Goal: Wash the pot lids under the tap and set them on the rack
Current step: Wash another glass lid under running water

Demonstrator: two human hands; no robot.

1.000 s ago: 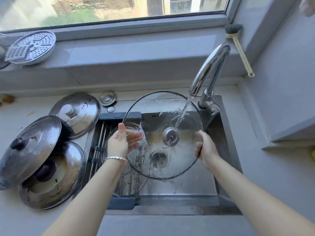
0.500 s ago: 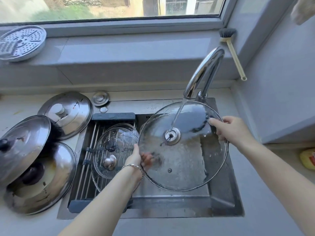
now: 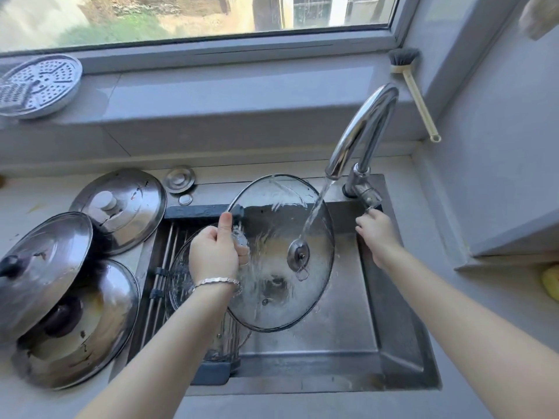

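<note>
A large glass lid with a steel knob is held tilted over the sink. My left hand grips its left rim, thumb pointing up. Water runs from the tap onto the glass near the knob. My right hand is off the lid and pinches the tip of the tap handle. A smaller glass lid lies on the roll-up rack over the sink's left side, partly hidden by my left arm.
Three steel lids are stacked on the counter at left. A small sink plug lies behind the sink. A perforated steamer plate and a dish brush sit by the window sill.
My right hand let go of the lid's right rim and moved up to the tap handle. My left hand shifted up the left rim and now holds the lid alone, more upright.
</note>
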